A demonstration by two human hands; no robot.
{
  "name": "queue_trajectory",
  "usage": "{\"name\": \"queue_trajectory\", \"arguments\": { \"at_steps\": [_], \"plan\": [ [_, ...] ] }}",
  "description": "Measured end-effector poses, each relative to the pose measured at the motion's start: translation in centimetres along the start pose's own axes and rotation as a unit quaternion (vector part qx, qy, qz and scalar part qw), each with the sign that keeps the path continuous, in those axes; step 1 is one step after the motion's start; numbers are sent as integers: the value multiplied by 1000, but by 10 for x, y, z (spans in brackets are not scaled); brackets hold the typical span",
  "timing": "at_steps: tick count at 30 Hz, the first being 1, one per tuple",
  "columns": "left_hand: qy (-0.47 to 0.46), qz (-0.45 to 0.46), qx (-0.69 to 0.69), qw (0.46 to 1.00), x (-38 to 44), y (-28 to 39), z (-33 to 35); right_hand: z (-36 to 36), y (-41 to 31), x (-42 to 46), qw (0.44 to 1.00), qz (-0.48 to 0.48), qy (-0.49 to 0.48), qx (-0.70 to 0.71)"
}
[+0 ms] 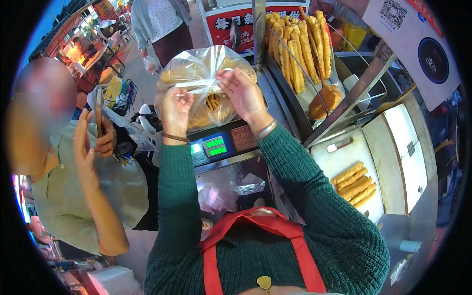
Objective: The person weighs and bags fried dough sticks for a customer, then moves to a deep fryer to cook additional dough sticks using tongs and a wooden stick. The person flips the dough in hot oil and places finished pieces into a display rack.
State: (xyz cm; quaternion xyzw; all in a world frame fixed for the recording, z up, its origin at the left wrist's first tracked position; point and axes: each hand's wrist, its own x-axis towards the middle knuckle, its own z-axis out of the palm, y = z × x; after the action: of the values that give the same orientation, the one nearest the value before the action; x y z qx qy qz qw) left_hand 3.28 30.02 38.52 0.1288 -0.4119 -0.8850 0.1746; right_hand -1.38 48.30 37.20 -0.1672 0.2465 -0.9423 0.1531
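A clear plastic bag [221, 55] with golden fried dough pieces inside sits over a digital price scale [212, 145]. My left hand [177, 107] pinches one white twisted end of the bag at its left side. The other end is gripped by my right hand [241, 90], a little higher and to the right. Between my hands the plastic is drawn together in a knot-like gather [211, 84]. Below it, dark-striped food shows through the film. The lit green display of the scale is in front of the bag; whatever lies directly under the bag is hidden.
Upright fried dough sticks [295, 48] fill a metal rack at the right, behind a slanted post [354, 96]. More sticks [354, 184] lie on a white tray. A person [88, 177] holding a phone stands close at my left; another person [164, 29] stands beyond the scale.
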Motion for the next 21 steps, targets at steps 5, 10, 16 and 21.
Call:
{"name": "queue_trajectory", "arguments": {
  "at_steps": [5,10,16,21],
  "plan": [
    [-138,63,190,970,-40,-13,-7,31,12,-33,781,-121,-143,-595],
    [-125,150,274,942,-44,-31,3,37,13,-41,739,-145,-160,-639],
    [-230,103,200,947,-33,-30,4,27,6,-94,787,-107,24,-607],
    [-179,293,340,876,-28,-74,-5,19,24,-180,832,-28,18,-554]
  ]
}}
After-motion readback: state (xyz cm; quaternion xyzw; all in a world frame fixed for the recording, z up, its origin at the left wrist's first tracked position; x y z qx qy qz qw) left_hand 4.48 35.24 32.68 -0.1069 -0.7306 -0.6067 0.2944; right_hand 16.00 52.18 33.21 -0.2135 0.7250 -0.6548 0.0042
